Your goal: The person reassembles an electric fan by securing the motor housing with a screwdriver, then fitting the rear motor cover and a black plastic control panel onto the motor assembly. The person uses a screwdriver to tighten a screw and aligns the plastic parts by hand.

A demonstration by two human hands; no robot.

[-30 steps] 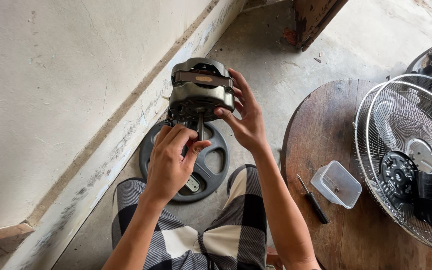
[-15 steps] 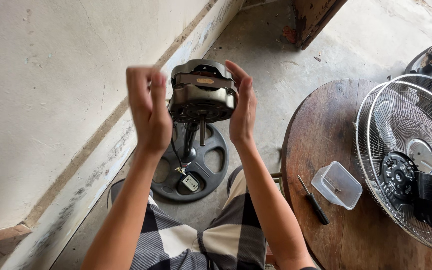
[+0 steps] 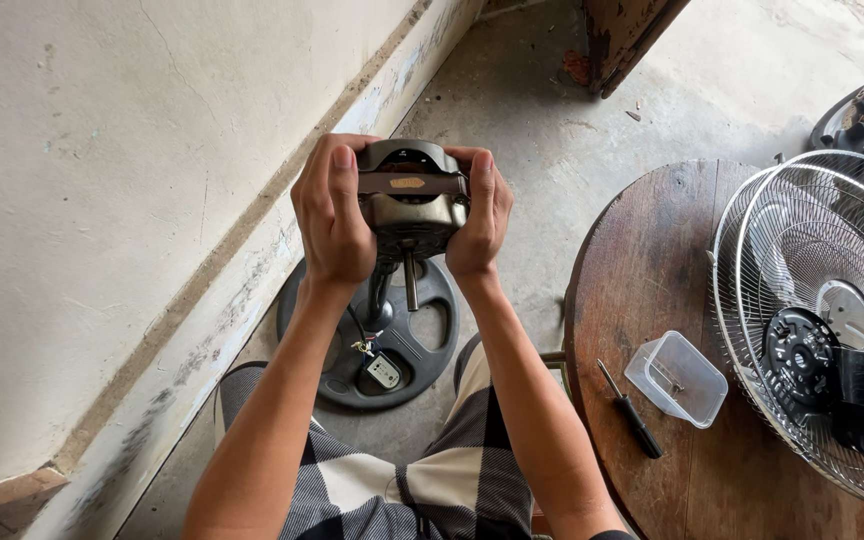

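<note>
Now both hands clasp the grey metal fan motor with a brass-coloured label band point(image 3: 411, 200), one on each flank: the left hand point(image 3: 332, 215) wraps its fingers over the left side of the casing, and the right hand point(image 3: 479, 215) presses against the right side with the thumb up along the edge. Half a second ago the left hand was raised open beside the motor, clear of it; a second ago it was down below the casing, at the shaft. So the motor has passed from a one-handed hold with the other hand working underneath to a firm two-handed hold, which reads as the hands steadying or turning the body of the motor rather than fiddling with its underside. It is held up in the air above the lap, its steel shaft point(image 3: 410, 280) pointing down out of the grip.

Directly beneath the grip, on the concrete floor, lies the dark round plastic fan base with spoke openings point(image 3: 337, 375), with a thin wire and a small white switch box point(image 3: 383, 371) resting on it. Off to the right of the grip, on the round dark wooden table point(image 3: 652, 240), stands a clear square plastic tub point(image 3: 676, 379); something small and thin lies inside, too small to identify. Just beside the tub lies a black-handled screwdriver point(image 3: 631, 410), and beyond it a chrome wire fan guard point(image 3: 802, 250).
</note>
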